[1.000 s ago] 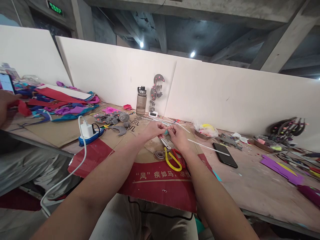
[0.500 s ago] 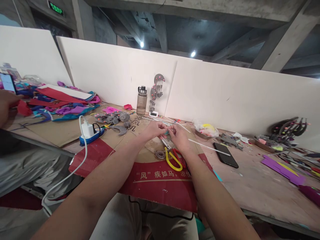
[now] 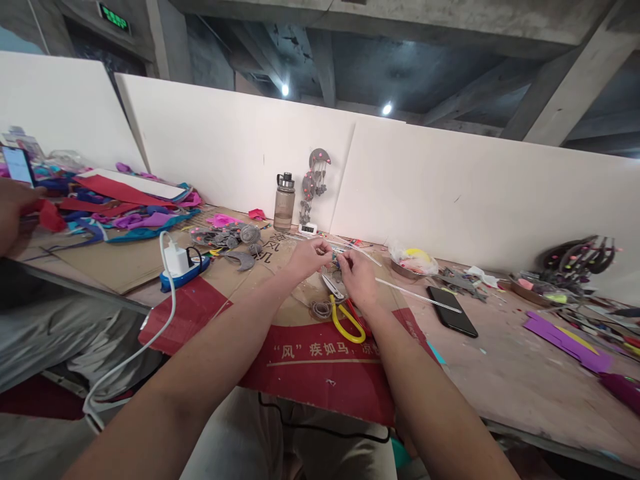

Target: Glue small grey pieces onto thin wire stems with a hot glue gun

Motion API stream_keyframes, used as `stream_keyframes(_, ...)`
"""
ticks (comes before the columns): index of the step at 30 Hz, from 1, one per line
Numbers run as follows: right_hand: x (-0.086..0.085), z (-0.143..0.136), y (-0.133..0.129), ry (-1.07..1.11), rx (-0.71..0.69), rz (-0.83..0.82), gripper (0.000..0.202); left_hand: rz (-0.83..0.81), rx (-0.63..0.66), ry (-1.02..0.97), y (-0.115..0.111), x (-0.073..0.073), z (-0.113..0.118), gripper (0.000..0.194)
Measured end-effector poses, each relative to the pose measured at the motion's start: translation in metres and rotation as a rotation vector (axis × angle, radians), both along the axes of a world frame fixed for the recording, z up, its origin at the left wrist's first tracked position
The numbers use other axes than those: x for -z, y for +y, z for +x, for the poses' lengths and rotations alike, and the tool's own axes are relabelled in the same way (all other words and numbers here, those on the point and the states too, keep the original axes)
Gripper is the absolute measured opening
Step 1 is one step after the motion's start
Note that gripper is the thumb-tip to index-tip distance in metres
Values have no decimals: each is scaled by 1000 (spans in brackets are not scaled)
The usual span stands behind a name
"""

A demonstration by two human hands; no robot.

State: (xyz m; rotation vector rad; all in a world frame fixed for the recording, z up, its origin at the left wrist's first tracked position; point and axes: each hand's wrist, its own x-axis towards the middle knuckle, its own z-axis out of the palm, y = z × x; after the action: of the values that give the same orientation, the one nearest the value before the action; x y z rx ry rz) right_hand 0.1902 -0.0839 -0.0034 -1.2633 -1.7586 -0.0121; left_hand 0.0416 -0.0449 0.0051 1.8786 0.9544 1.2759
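Above the cardboard, my left hand (image 3: 311, 259) is closed, thumb and fingertips pinched together. My right hand (image 3: 358, 275) is closed beside it, its fingertips almost meeting the left ones. Between them shows a tiny greenish bit, too small to name. Just below lie scissors (image 3: 346, 323) with yellow and red handles, blades slightly apart and pointing away, partly covered by my right hand. A small coil of grey cord (image 3: 320, 308) rests left of the handles. A thin white strip (image 3: 415, 293) runs from behind my right hand to the black phone (image 3: 451, 311).
Cardboard (image 3: 325, 393) covers the table before me. Behind stand a water bottle (image 3: 285, 203), a small clock (image 3: 307, 229) and a grey felt hanging ornament (image 3: 315, 177). Left are grey felt pieces (image 3: 225, 237), a charger (image 3: 176, 259) with cable, and another person's hand (image 3: 17, 213). A bowl (image 3: 410, 267) stands right.
My fingertips have drawn slightly apart, and my right hand has shifted a little, uncovering more of the scissor blades. Both hands stay pinched.
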Motion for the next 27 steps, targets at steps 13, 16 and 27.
stream_keyframes(13,4,-24,-12,-179,-468,-67,32,-25,-78,-739,23,-7,-20,19)
stream_keyframes(16,-5,-15,-11,-15,-431,-156,38,-146,-11,-1077,30,-15,-35,20)
stream_keyframes(27,47,55,45,84,244,-196,39,-157,139,-1009,29,-9,-24,20)
